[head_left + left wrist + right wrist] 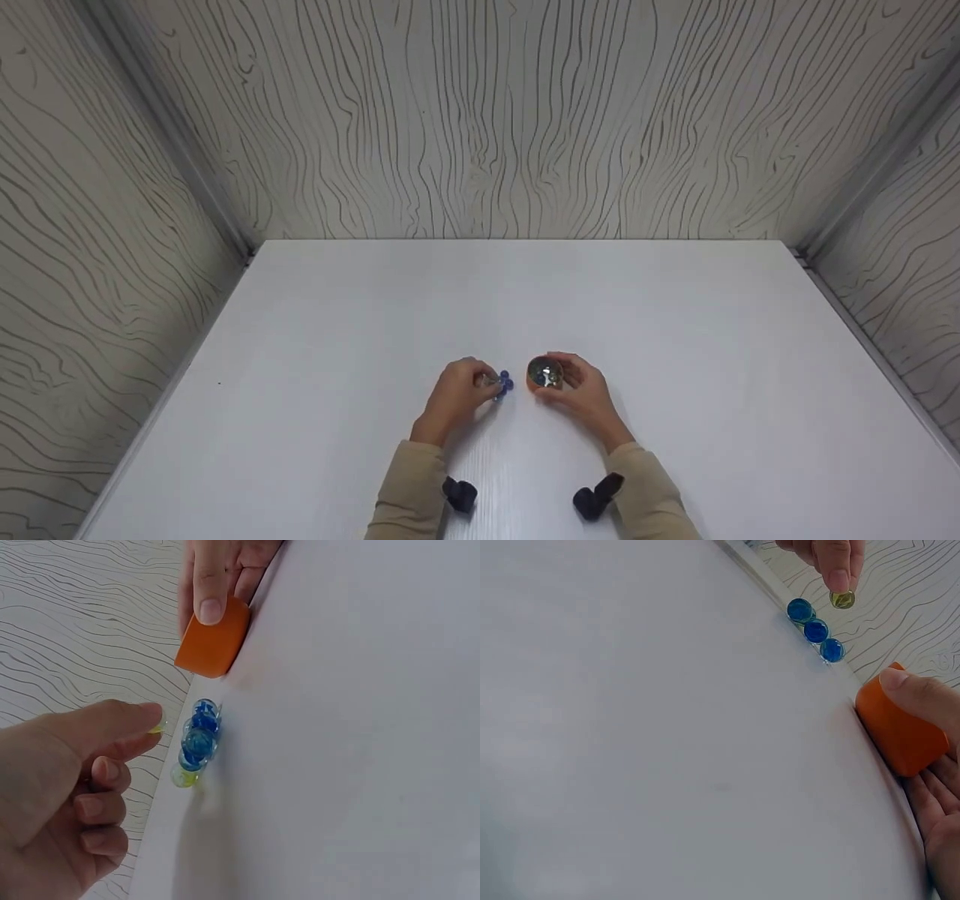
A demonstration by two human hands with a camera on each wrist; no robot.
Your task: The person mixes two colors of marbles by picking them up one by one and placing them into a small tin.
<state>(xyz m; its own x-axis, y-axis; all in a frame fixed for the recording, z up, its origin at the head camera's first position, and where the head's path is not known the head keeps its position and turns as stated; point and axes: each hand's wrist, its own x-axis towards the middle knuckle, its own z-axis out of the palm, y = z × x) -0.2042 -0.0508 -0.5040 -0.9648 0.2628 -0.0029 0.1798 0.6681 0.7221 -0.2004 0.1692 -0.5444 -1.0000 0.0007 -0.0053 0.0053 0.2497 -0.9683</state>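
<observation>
My left hand [457,386] pinches a clear marble with a yellow swirl [843,600] between thumb and forefinger, just above the table. Beside those fingertips, a cluster of several glass marbles [199,742] lies on the table, mostly blue, one of them yellowish. To the right, my right hand [591,394] grips a small orange cup [901,727], its thumb on the near side and fingers round the far side. The cup stands upright on the table. From above, dark, glossy greenish contents show inside it, too small to tell apart. A short gap separates the cup from the marbles.
The white table [337,322] spreads around both hands. Walls with a wood-grain pattern [480,120] stand behind it and at both sides. A black wrist camera [460,495] is on the left sleeve, another [596,498] on the right.
</observation>
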